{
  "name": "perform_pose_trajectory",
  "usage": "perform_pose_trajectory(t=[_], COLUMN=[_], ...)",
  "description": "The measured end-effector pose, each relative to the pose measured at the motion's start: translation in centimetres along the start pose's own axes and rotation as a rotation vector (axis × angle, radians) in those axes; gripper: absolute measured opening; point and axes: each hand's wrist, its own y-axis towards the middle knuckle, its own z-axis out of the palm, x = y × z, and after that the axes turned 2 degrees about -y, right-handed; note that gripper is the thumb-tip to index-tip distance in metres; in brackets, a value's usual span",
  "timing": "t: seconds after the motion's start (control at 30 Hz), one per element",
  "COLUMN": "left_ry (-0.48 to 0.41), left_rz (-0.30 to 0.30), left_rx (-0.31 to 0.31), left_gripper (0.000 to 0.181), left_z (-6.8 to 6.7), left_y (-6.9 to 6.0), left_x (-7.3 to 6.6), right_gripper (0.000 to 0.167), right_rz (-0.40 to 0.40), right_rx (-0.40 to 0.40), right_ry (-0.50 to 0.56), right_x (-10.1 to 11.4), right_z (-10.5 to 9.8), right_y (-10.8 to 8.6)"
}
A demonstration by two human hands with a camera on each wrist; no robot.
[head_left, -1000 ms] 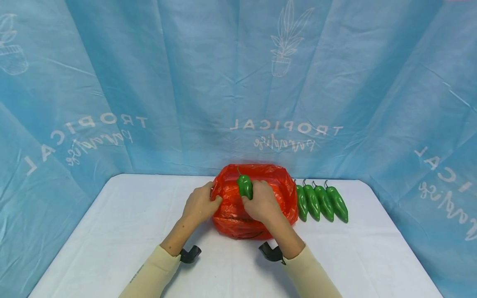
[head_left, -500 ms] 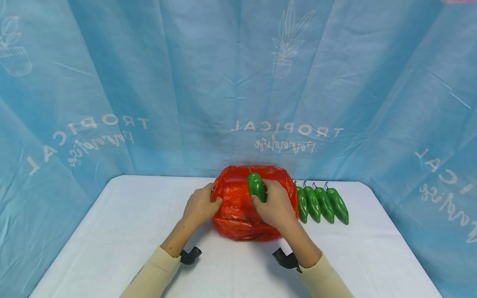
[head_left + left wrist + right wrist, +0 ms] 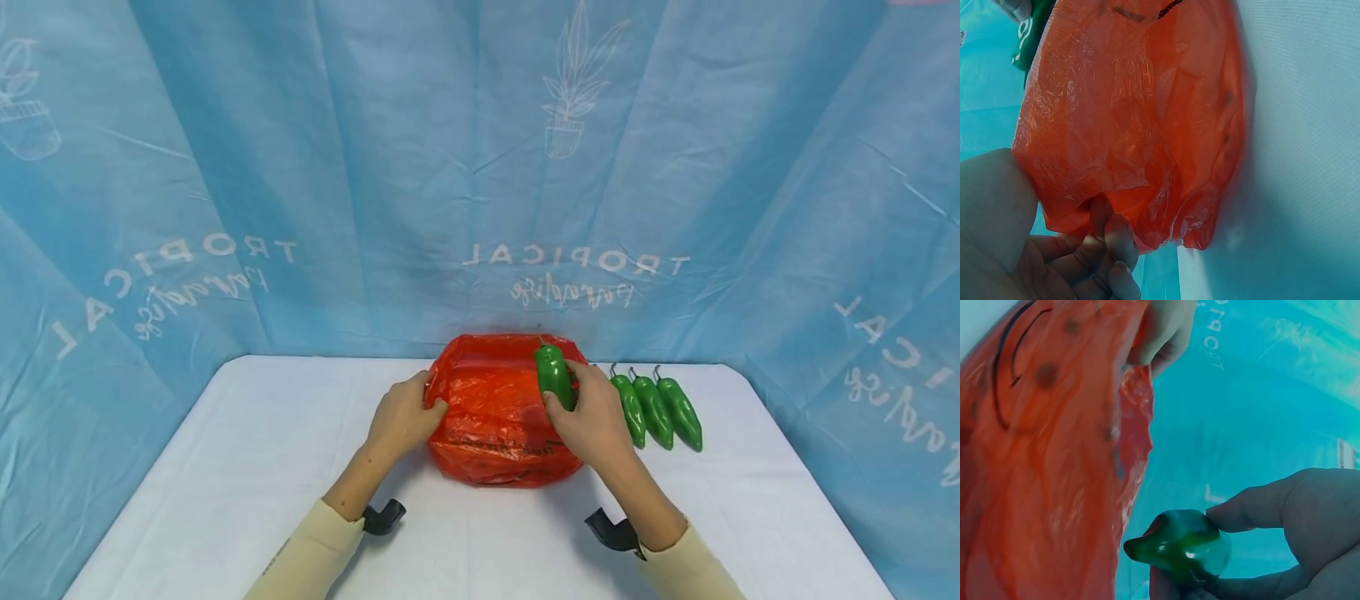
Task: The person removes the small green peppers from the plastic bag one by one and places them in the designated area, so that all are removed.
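A red plastic bag (image 3: 487,400) stands with its mouth spread on the white table. At its left rim my left hand (image 3: 405,417) pinches the plastic between thumb and curled fingers, seen close up on the bag (image 3: 1129,112) in the left wrist view. A green chili pepper (image 3: 553,377), stem up, is held by my right hand (image 3: 592,414) over the bag's right side. From the right wrist, the pepper (image 3: 1179,547) shows tip-first between thumb and fingers, apart from the bag (image 3: 1054,456).
Right of the bag, several green peppers (image 3: 654,410) lie side by side in a row, stems toward the back; my right hand partly covers that row. A blue printed curtain (image 3: 405,167) hangs behind the white table (image 3: 285,425).
My right hand has carried the pepper rightward, from above the middle of the bag to its right rim. My left hand keeps its place on the bag's left edge.
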Motion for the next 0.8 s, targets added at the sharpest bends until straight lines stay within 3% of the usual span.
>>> perform_pose_trajectory(t=[0.4,0.8], left_ry=[0.001,-0.002], left_rz=[0.003,-0.007], left_rx=[-0.003,-0.003], left_gripper=[0.037,0.039], left_z=[0.0,0.0], left_y=[-0.1,0.0], left_x=[0.0,0.0], right_gripper=[0.057,0.057], right_rz=[-0.014,0.023], right_rx=[-0.079,-0.114], right_ry=[-0.021,-0.075], right_x=[-3.1,-5.5], right_z=[-1.2,-3.0], right_y=[-0.9,-1.3])
